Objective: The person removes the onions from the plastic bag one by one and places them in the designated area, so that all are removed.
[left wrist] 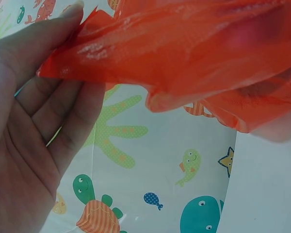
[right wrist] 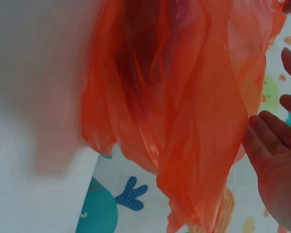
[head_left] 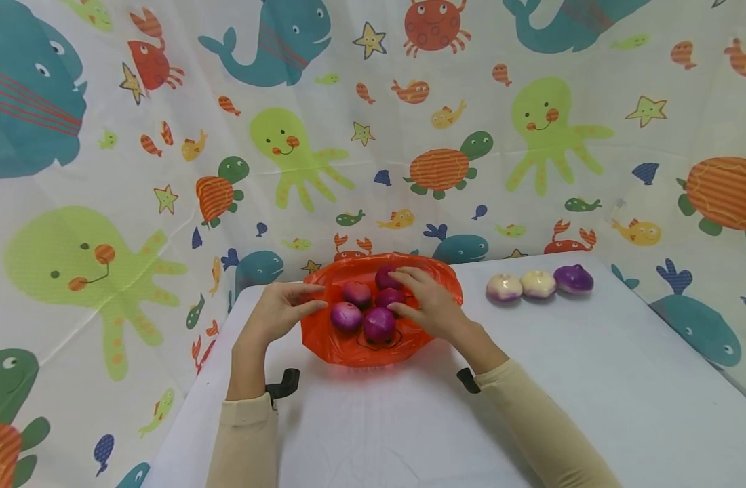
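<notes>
A red plastic bag lies spread on the white table with its mouth facing up. Several round purple onions sit inside, one of them redder. My left hand is at the bag's left rim, thumb and fingers apart. In the left wrist view, the edge of the bag runs between that thumb and the fingers. Over the right part of the bag reaches my right hand, its fingers spread beside the onions. Extended fingers are right at the bag's side in the right wrist view.
To the right of the bag, two white-and-purple bulbs and a dark purple bulb stand in a row on the table. A curtain printed with sea animals hangs behind the table and along its sides.
</notes>
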A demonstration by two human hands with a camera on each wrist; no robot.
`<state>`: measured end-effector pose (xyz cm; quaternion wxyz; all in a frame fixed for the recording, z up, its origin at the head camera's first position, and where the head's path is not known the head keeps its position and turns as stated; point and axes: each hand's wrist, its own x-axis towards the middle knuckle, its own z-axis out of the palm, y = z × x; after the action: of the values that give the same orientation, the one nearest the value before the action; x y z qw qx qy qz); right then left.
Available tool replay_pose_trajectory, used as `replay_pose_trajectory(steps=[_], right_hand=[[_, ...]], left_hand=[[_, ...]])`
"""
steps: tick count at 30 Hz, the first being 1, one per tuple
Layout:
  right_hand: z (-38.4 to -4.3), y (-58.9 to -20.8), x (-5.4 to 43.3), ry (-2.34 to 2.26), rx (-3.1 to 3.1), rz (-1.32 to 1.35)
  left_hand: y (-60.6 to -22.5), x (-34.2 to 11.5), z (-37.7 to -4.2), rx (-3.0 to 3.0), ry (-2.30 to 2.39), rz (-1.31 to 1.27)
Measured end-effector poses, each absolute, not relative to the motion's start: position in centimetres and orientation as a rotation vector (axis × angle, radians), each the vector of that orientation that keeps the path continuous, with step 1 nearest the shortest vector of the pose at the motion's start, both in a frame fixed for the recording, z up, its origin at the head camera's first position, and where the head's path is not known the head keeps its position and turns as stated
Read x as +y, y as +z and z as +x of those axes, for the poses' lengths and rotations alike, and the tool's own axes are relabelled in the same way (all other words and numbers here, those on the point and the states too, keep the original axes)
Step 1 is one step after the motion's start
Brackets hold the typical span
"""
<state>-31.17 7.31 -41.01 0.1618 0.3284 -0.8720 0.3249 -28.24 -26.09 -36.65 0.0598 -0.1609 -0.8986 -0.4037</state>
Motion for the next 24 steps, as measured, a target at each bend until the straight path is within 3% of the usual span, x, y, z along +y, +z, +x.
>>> replay_pose_trajectory(steps=[24], right_hand=[[-31.2, -43.4, 5.2, 0.942, -2.678, 1.057]], left_hand=[[-36.7, -26.1, -28.3, -2.722, -1.243, -0.484]])
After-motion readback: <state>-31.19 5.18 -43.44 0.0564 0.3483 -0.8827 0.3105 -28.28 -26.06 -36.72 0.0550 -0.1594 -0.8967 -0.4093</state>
